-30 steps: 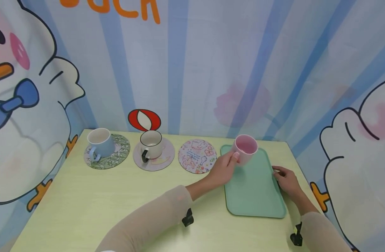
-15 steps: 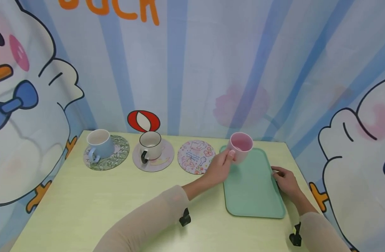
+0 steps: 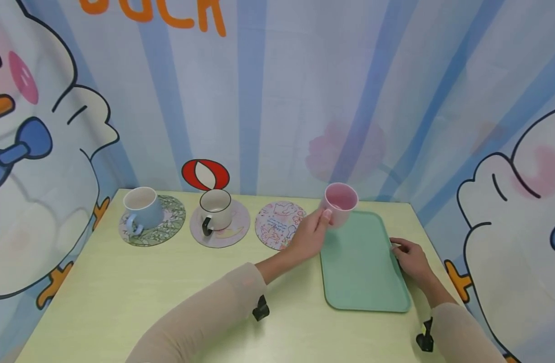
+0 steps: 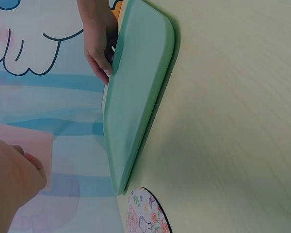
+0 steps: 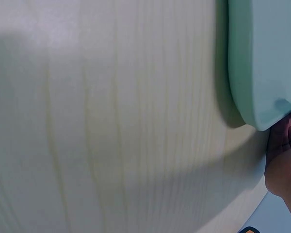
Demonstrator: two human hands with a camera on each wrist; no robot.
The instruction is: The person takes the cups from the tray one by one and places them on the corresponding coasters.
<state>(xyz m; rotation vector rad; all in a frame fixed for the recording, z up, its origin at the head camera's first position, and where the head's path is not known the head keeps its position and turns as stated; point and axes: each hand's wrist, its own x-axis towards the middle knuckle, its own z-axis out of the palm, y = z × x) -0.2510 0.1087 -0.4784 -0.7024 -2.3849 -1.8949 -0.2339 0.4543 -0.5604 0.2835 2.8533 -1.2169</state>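
Observation:
In the head view my left hand (image 3: 309, 234) grips a pink mug (image 3: 340, 206) by its handle, raised over the far left corner of a green tray (image 3: 364, 272). The left wrist view shows that hand (image 4: 12, 174) from behind, with part of the mug (image 4: 36, 141) beyond it. At the tray's right edge is my right hand (image 3: 412, 259), which pinches the rim. Seen from the right wrist, the thumb is over the rim and the fingers (image 5: 279, 133) lie along the outside. Just left of the tray lies a round floral coaster (image 3: 277, 224).
A white mug (image 3: 217, 214) with a black handle stands on a lilac coaster (image 3: 242, 219). Farther left, a blue mug (image 3: 148, 212) stands on a green patterned coaster (image 3: 174, 222). A striped cartoon curtain (image 3: 282, 101) hangs behind the pale yellow table (image 3: 168, 282).
My left hand has carried the pink mug up and slightly left, off the middle of the tray's far end toward its left corner. The right hand stays at the tray's edge.

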